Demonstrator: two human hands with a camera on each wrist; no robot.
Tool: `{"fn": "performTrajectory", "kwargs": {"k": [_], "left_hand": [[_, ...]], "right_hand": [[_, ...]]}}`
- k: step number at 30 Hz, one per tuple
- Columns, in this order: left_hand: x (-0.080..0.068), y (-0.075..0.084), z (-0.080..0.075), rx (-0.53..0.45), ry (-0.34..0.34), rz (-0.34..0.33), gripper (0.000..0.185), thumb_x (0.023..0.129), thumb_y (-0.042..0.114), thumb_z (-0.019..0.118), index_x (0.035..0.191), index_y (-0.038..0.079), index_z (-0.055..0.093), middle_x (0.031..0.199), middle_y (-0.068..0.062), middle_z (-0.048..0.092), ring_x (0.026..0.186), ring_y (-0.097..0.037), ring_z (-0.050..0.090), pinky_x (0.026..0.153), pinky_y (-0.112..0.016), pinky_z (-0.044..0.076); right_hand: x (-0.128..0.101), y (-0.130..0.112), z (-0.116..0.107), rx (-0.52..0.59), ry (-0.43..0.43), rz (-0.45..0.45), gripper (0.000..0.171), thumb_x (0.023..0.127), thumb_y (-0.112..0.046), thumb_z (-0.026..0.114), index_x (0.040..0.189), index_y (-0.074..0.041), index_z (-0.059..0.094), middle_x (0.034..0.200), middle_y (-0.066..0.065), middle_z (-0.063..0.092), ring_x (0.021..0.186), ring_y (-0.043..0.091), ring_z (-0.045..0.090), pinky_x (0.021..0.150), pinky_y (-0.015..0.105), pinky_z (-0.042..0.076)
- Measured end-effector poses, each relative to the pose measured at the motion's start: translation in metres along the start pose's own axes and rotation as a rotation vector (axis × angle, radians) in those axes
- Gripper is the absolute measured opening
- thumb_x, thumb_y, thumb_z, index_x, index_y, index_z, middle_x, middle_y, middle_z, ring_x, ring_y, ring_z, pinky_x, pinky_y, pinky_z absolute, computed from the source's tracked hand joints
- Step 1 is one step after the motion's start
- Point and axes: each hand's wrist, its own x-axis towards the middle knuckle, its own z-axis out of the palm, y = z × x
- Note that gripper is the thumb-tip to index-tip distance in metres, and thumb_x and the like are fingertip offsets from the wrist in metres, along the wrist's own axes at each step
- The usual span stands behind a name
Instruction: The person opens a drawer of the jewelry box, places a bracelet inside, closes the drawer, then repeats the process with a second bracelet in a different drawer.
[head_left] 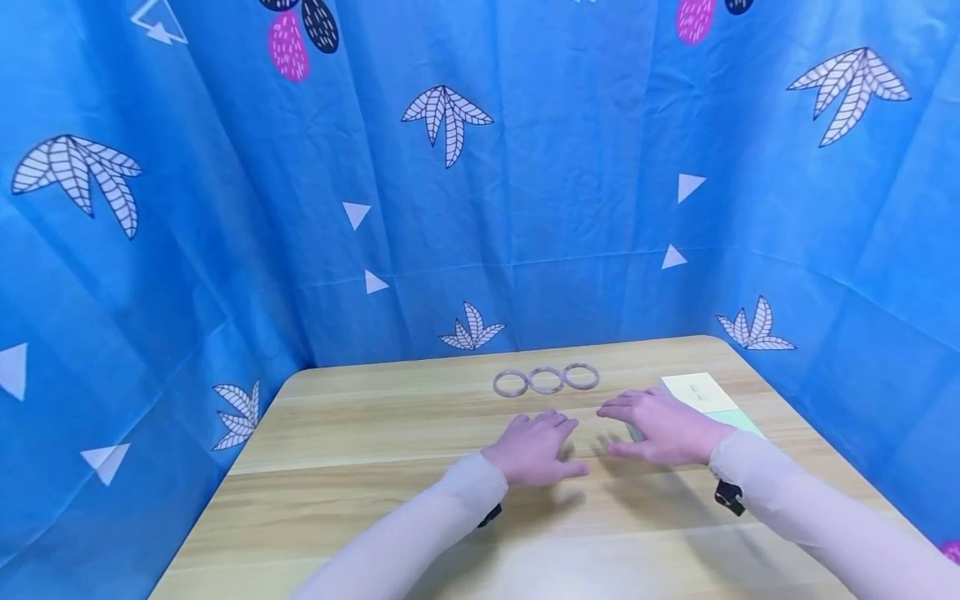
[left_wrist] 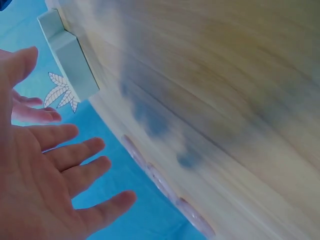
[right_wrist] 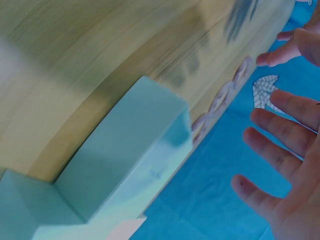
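Three pale purple bangles, the left one (head_left: 497,385), the middle one (head_left: 531,382) and the right one (head_left: 597,377), lie in a row near the table's far edge. My left hand (head_left: 534,450) hovers above the wood in front of them, fingers spread and holding nothing. To its right my right hand (head_left: 667,427) is also held over the table with its fingers extended and nothing in them. Beside and partly behind the right hand is a pale green box (right_wrist: 120,145) with a cream part (head_left: 699,390) on top, partly hidden by the hand and sleeve in the head view.
The wooden table (head_left: 337,433) has rounded far corners. A blue patterned curtain (head_left: 570,208) hangs around its back and sides. Black wrist straps (head_left: 729,497) show under the sleeves, and both arms cast shadows on the wood.
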Motion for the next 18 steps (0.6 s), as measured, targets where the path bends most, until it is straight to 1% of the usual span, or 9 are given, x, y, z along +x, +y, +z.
{"fn": "performTrajectory", "kwargs": {"k": [3,7,11,14,18], "left_hand": [[0.009,0.006,0.001,0.011,0.011,-0.003,0.079,0.093,0.071,0.050,0.155,0.024,0.040,0.157,0.002,0.045,0.146,-0.020,0.041,0.116,-0.053,0.035],[0.019,0.012,0.003,0.010,0.021,-0.015,0.077,0.093,0.070,0.051,0.155,0.025,0.040,0.157,0.003,0.045,0.145,-0.019,0.041,0.116,-0.052,0.036],[0.028,0.018,0.005,0.011,0.032,-0.012,0.076,0.093,0.068,0.052,0.155,0.025,0.040,0.157,0.004,0.044,0.146,-0.019,0.040,0.115,-0.052,0.037],[0.035,0.023,0.007,0.004,0.055,-0.007,0.074,0.093,0.066,0.054,0.153,0.025,0.041,0.156,0.005,0.045,0.145,-0.018,0.040,0.113,-0.051,0.040],[0.045,0.029,0.011,-0.021,0.075,-0.017,0.074,0.092,0.065,0.057,0.152,0.025,0.043,0.155,0.006,0.046,0.144,-0.017,0.041,0.111,-0.050,0.042]], "right_hand": [[-0.004,0.008,0.000,0.014,-0.009,0.024,0.072,0.091,-0.071,0.053,0.138,-0.016,0.062,0.140,0.007,0.062,0.132,0.033,0.056,0.109,0.064,0.037],[-0.008,0.015,0.000,0.033,-0.021,0.052,0.072,0.090,-0.069,0.058,0.139,-0.016,0.061,0.141,0.008,0.061,0.133,0.034,0.054,0.111,0.067,0.033],[-0.012,0.021,-0.001,0.027,-0.020,0.051,0.072,0.090,-0.066,0.060,0.139,-0.014,0.061,0.141,0.010,0.061,0.132,0.036,0.054,0.108,0.065,0.038],[-0.014,0.024,-0.002,0.019,-0.020,0.055,0.071,0.089,-0.064,0.063,0.138,-0.013,0.062,0.141,0.011,0.061,0.132,0.036,0.055,0.106,0.064,0.040],[-0.016,0.028,-0.002,0.012,-0.022,0.072,0.070,0.087,-0.060,0.069,0.139,-0.014,0.062,0.142,0.011,0.060,0.132,0.036,0.054,0.104,0.063,0.042]]}}
